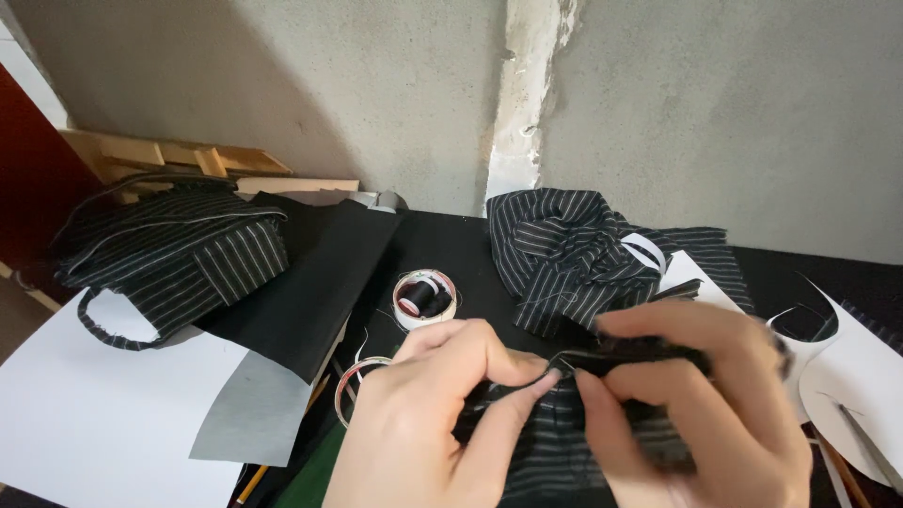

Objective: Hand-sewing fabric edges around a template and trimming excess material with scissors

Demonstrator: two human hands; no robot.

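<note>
Striped black fabric (555, 442) with thin white lines sits bunched between our two hands at the bottom centre of the view, low over the black worktop (451, 249). Our left hand (437, 423) pinches its upper edge, thumb and forefinger pressed together on the cloth. Our right hand (701, 404) meets it fingertip to fingertip, its fingers closed on a dark folded strip (640, 356) of the same cloth; this hand is blurred, so we cannot tell the exact hold.

At 11 o'clock from the grip, near our left hand, a roll of white tape (425, 299) lies flat with a black thread spool (415, 297) standing inside its ring. At 9 o'clock, just beside our left wrist, a second tape ring (350, 386) is partly hidden by the hand. At 12 o'clock a loose heap of striped cloth (564, 254) lies on the worktop, touching a white paper pattern piece (691, 277).

At 3 o'clock more white paper (861, 376) with curved cut edges lies at the right edge. At 10 o'clock a plain black cloth sheet (315, 282) overlaps a grey sheet (254, 404) and a large white sheet (103, 404). Farther out at 10 o'clock a folded striped bundle (174, 254) rests partly on the white sheet. Behind it, wooden strips (188, 158) lean by a bare grey concrete wall (376, 85).
</note>
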